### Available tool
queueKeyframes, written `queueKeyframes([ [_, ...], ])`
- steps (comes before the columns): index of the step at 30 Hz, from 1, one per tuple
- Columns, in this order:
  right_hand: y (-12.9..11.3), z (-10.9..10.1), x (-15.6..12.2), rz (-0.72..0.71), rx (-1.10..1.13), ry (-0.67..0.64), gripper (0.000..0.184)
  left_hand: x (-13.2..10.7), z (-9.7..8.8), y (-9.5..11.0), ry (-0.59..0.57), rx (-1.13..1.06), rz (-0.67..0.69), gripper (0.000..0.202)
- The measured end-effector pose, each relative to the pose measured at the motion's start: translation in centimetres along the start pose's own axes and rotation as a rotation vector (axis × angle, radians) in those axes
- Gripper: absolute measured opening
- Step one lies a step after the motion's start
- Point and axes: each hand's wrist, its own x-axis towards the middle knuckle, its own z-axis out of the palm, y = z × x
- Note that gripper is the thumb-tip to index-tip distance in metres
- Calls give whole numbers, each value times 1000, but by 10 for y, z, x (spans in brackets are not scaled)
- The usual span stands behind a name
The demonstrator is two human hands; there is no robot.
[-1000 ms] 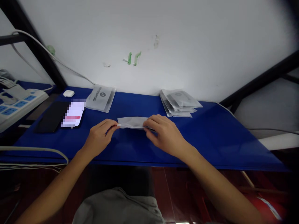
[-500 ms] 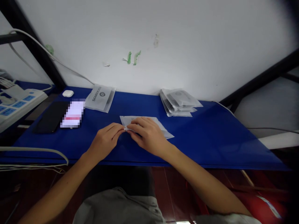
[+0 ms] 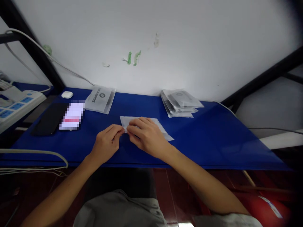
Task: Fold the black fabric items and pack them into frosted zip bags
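Observation:
A frosted plastic zip bag [image 3: 161, 123] lies on the blue tabletop in front of me, partly covered by my right hand. My left hand [image 3: 107, 142] pinches the bag's near left corner between thumb and fingers. Close beside it, my right hand [image 3: 148, 135] has its fingers bent and closed on the same edge of the bag, nearly touching the left fingertips. The small part between the fingertips, at the bag's zip edge, is too small to make out well.
Several similar bags are stacked [image 3: 182, 102] at the back right. One printed bag [image 3: 100, 99] lies at the back left, near a lit phone [image 3: 72, 115], a dark phone [image 3: 48, 119] and a white earbud case [image 3: 67, 94]. A power strip [image 3: 21, 105] stands far left; cables [image 3: 35, 152] cross the front left edge.
Both hands stay at the bag's corner with small finger shifts; the left thumb is drawn in more. The whole view has moved slightly.

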Motion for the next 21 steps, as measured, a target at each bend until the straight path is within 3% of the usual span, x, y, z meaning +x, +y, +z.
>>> queueKeyframes([
  [10,6,-3,-8,26,-76,-60,14,-1,-5,-7,-4,64,25,17],
  [17,8,7,-7,15,-40,40,16,-2,-4,-11,22,83,38,18],
  [21,10,10,-7,-5,-50,56,16,-2,-6,-10,-33,88,54,15],
])
